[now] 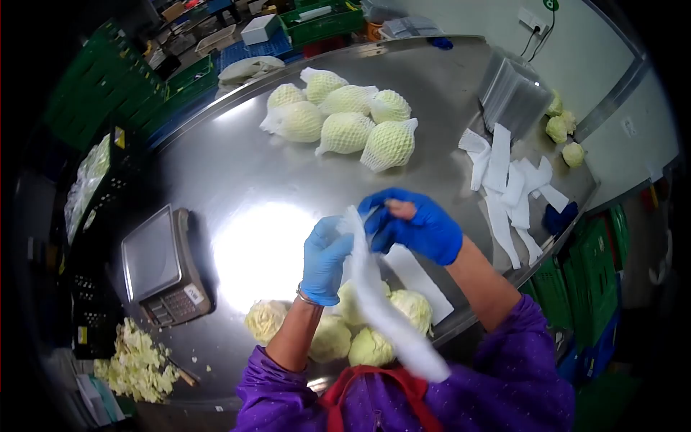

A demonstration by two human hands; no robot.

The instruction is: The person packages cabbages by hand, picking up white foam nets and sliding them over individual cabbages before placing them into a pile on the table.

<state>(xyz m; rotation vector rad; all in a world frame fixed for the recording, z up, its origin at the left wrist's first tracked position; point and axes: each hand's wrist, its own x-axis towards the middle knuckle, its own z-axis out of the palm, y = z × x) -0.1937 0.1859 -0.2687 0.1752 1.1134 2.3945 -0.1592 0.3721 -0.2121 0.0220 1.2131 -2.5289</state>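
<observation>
A limp white foam net sleeve [381, 302] hangs down from my two gloved hands, its lower end lying over my purple clothing. My left hand [325, 259], in a light blue glove, is closed on the sleeve near its upper end. At that same end my right hand [417, 225], in a darker blue glove, has its fingers curled against the sleeve; a bare fingertip shows through the glove. Below my hands, near the table's front edge, sit several bare cabbages [331, 338], partly covered by the sleeve and my left arm. A flat white sleeve [417, 281] lies beside them.
Several cabbages in foam nets [345, 133] are grouped at the back of the metal table [237, 162]. Loose foam sleeves [507, 187] lie at right, near clear plastic bags [511, 90]. A scale [162, 266], leaf trimmings [137, 363] and a knife [186, 376] are at left.
</observation>
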